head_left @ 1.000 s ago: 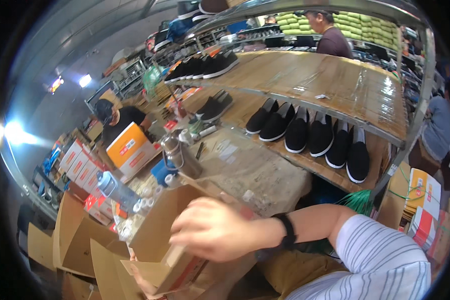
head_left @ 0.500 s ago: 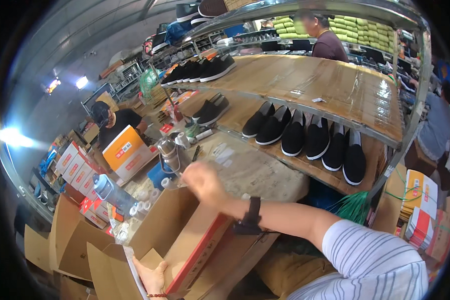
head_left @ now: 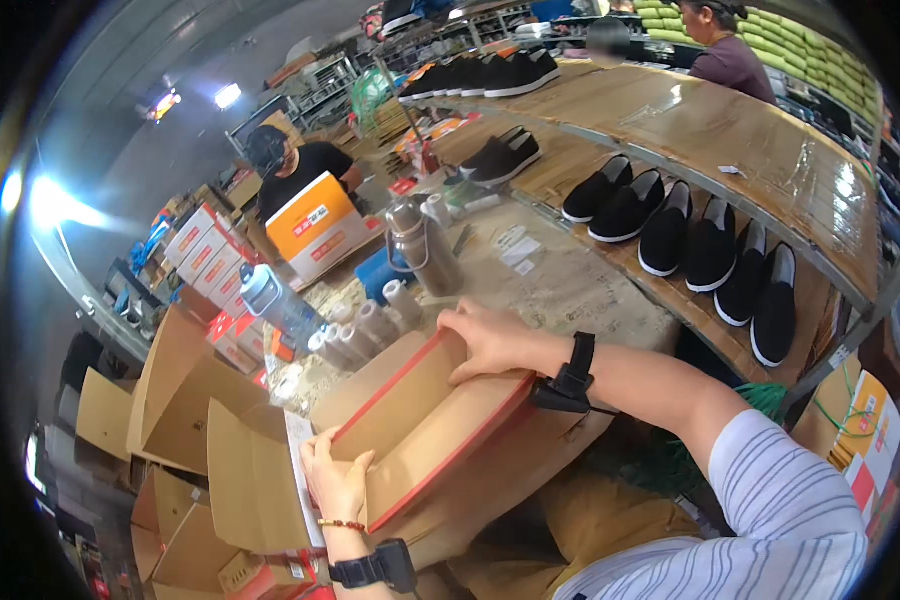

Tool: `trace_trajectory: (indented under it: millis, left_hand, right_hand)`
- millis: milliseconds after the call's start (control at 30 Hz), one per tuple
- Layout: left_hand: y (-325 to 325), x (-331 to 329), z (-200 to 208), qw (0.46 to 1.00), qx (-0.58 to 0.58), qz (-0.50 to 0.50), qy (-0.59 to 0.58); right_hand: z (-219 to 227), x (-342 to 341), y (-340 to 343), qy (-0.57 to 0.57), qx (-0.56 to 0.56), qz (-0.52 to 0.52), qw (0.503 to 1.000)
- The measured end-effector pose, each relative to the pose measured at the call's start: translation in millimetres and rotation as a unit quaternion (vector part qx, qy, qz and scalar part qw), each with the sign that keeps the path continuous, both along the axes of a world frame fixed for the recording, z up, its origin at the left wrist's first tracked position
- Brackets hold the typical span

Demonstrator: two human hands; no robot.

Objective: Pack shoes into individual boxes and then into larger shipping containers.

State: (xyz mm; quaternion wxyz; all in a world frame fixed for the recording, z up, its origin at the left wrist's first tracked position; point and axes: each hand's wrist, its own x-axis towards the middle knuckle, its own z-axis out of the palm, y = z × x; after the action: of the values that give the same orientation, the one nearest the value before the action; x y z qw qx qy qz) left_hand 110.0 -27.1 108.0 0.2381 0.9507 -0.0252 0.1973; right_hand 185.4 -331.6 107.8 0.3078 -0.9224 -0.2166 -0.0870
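- Cardboard, plain brown with a thin red rim, forms the shallow rectangular box lid (head_left: 425, 425) held between both hands; it lies tilted over the near edge of the worktable (head_left: 570, 290), open side up.
- Left hand (head_left: 338, 482) clasps the lid's near short end, fingers curled over the rim and thumb inside; a beaded bracelet and a dark watch sit on that wrist.
- Right hand (head_left: 490, 340) grips the far short end, fingers bent over the edge and closed on the card; a black wrist strap follows behind the knuckles.
- Just past the right fingertips stands a row of small pale cylinders (head_left: 370, 325), smooth and matt.
- Beyond those fingers rise a dull steel flask (head_left: 422, 245) and a clear plastic water bottle (head_left: 278, 305) with a blue cap.
- Further out from the right fingers sits an orange-and-white carton (head_left: 315, 228) with red label patches, a person in black behind it.
- Left of the left fingers gape folded brown cartons (head_left: 170, 410), flaps open, rough-edged.
- Above those, beyond the bottle, a stack of white boxes with red bands (head_left: 210, 250) leans in a row.
- Right of the right hand, wooden shelves carry black slip-on shoes (head_left: 710, 255) with white soles, set side by side.
- Small white paper slips (head_left: 515, 245) lie flat on the speckled tabletop beyond the right knuckles.
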Motion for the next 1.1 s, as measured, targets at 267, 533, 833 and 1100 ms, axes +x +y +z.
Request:
trace_trajectory:
  millis: [267,533,833,1100]
  left_hand:
    - [-2.3,3.3,37.2,0.96,-0.249,-0.105,-0.066]
    - [-45.7,9.7,-20.2,0.977,0.197,-0.014,0.083]
    - [-47.3,8.3,-23.3,0.983,0.174,-0.015,0.055]
    - [-42.5,8.8,-30.9,0.984,0.176,-0.012,0.004]
  right_hand:
    - [-10.7,-16.4,-21.5,-0.139,0.253,0.032,0.957]
    - [-103.3,21.6,-155.3,-0.106,-0.017,-0.157,0.982]
    - [-77.6,-16.8,-350.2,0.053,-0.079,-0.557,0.825]
    - [-62.0,-14.2,-287.5,-0.005,0.559,-0.333,0.759]
